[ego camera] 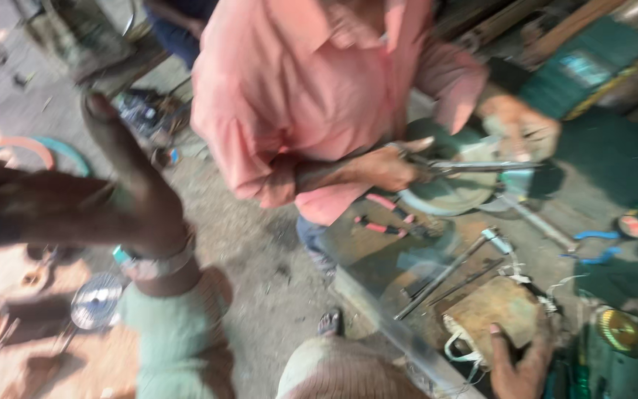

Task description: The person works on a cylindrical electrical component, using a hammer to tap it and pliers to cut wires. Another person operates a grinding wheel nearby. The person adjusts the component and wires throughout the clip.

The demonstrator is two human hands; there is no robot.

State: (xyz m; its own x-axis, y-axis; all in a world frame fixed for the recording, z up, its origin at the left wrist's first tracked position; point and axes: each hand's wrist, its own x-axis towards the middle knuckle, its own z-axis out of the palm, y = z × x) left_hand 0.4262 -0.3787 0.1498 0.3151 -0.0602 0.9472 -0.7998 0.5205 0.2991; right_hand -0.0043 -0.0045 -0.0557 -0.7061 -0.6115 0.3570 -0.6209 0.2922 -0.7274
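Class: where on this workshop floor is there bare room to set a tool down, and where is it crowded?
Free: the grey ground between the left hand and the pink-shirted person. Crowded: the right side, with red pliers, metal rods, the round disc and the brown block under the right hand.
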